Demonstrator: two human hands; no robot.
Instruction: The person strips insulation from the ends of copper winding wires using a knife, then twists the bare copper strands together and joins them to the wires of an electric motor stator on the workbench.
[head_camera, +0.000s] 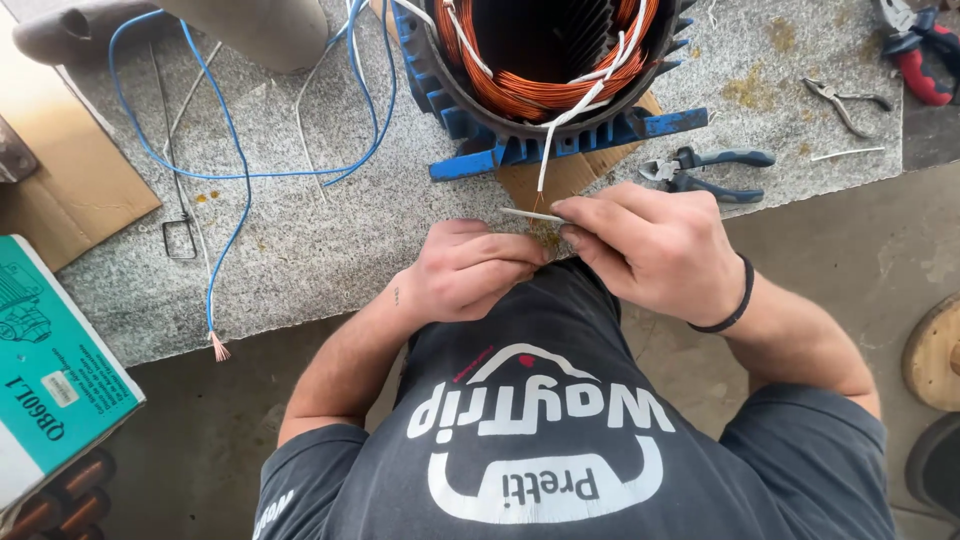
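Both hands (560, 255) pinch white sleeving (533, 214), bench edge (300, 325) below

one head-worn view looks steeply down, close over the hands and granite bench (330, 240).

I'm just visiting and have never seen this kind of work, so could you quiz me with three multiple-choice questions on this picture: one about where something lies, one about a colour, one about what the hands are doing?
1. Where do the blue-handled pliers lie?
A. on the floor
B. on the stone bench, right of the motor housing
C. on the teal box

2. What colour are the wire coils inside the motor housing?
A. copper orange
B. green
C. black

3. What are the hands doing?
A. resting flat on the bench
B. gripping the pliers
C. pinching a thin white sleeve together

Answers:
1 B, they lie on the bench beside the blue housing.
2 A, the windings shine orange.
3 C, left hand and right hand meet on the white sleeve.
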